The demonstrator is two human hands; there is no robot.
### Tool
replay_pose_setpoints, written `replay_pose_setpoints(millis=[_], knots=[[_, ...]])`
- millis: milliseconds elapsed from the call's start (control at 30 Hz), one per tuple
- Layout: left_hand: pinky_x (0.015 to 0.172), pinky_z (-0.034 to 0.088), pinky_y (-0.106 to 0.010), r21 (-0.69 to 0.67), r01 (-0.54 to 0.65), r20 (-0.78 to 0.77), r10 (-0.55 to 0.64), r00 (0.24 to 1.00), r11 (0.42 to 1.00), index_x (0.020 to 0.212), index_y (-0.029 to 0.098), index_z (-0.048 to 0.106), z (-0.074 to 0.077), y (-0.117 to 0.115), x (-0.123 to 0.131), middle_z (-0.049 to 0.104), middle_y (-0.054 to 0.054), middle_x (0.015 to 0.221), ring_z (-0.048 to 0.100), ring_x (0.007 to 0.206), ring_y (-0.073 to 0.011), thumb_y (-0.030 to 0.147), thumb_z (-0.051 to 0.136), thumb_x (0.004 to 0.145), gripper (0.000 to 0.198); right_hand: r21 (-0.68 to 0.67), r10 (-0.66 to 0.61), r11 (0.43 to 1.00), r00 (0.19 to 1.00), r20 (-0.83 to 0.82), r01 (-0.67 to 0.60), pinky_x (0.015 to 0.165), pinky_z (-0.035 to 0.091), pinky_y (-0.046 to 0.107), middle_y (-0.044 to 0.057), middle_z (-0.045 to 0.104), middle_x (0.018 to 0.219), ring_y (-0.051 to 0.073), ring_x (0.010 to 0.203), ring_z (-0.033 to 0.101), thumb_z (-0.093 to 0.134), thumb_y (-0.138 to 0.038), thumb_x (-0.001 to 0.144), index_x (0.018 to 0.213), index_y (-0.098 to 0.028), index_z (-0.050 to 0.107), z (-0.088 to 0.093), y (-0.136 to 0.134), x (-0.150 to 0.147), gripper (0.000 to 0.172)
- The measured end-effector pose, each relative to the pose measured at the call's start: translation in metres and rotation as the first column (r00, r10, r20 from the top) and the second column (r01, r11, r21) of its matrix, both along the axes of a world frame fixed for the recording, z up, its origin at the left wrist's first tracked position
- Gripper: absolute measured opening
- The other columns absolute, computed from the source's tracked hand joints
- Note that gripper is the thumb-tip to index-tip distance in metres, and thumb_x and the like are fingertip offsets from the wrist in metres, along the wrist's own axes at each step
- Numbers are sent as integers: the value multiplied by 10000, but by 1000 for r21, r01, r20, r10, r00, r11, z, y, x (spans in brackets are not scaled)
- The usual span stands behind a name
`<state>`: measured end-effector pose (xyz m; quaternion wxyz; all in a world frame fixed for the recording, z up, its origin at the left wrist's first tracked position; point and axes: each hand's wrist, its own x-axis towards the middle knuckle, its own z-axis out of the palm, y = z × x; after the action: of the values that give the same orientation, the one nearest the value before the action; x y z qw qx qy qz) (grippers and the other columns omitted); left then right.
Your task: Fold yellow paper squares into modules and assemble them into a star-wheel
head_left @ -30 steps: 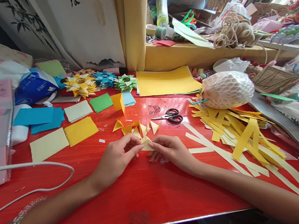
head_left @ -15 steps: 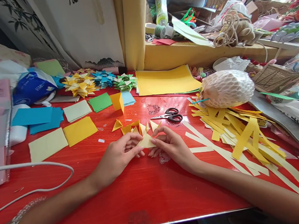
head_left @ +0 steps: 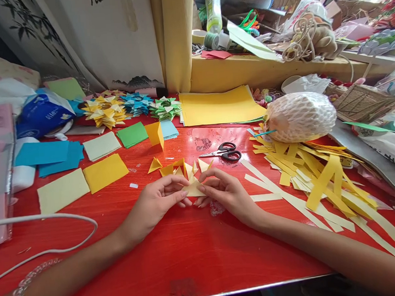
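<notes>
Between my two hands is a small pale yellow piece of folded paper [head_left: 194, 189], held just above the red table. My left hand [head_left: 165, 192] pinches its left end between thumb and fingers. At the right end, my right hand [head_left: 219, 187] pinches it the same way. Just beyond my fingertips lie several folded paper triangles [head_left: 172, 169], some orange-yellow and some cream. An orange-yellow folded card [head_left: 155, 136] stands upright behind them. Black-handled scissors [head_left: 223, 152] lie past my right hand, blades pointing left.
Stacks of cut paper in yellow [head_left: 106, 173], cream [head_left: 63, 190], green [head_left: 132, 135] and blue [head_left: 59, 154] lie to the left. Folded paper stars [head_left: 106, 110] sit at the back. Paper strips [head_left: 323, 179] spread on the right beside a net-wrapped bundle [head_left: 301, 117]. A white cable [head_left: 69, 216] curves in at left.
The held paper's outline has changed from a peaked triangle to a flatter, wider shape between my fingers. Both hands stay in nearly the same place.
</notes>
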<state>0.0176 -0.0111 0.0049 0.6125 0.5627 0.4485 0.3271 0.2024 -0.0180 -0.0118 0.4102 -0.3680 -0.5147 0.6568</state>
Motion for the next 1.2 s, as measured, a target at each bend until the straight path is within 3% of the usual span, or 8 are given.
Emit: replay_pose_setpoints(millis=[167,333,600,800,1033,1200], knots=[[661,498,-216,-13,14,16,-14,1000,1000,917,196,620,1,1,-2,676,22,721,638,678,-118,225,597,775,147,-28,-14,1000,1000,-13,14,620,535,253,-9,625,715,131,610,656,583,-260,789,834,-179,558,-1,-1,0,96],[658,508,-248,-95,-65,39,69,997,993,862,177,660,4,0,-1,692,9,664,649,644,-143,220,619,747,130,-87,-35,996,999,-18,33,631,532,243,-7,649,732,124,621,651,614,-247,758,795,-180,618,4,1,0,77],[665,513,-243,-126,-90,84,101,991,988,788,162,671,5,2,-2,693,-3,677,651,654,-138,195,587,765,93,-103,-61,993,996,-60,54,719,511,230,-13,656,824,105,700,646,632,-227,745,872,-201,653,2,5,2,131],[665,511,-232,-72,-29,71,34,997,997,899,190,649,3,2,-2,686,10,740,649,687,-133,201,586,773,142,-52,-79,995,995,62,82,718,509,270,8,679,742,136,690,648,593,-215,758,818,-183,683,6,3,1,113],[704,510,-264,-47,-21,1,21,1000,999,849,169,649,3,1,-3,682,-10,718,644,710,-155,212,551,785,124,-16,-87,996,992,91,89,730,510,277,5,680,726,137,693,642,574,-195,763,799,-192,686,8,0,0,118],[632,527,-261,-48,-27,51,29,998,998,808,172,530,3,0,1,598,17,763,621,672,-130,249,599,756,116,62,-106,993,986,132,99,696,514,264,0,661,721,133,687,632,578,-190,758,764,-193,680,7,0,-1,103]])
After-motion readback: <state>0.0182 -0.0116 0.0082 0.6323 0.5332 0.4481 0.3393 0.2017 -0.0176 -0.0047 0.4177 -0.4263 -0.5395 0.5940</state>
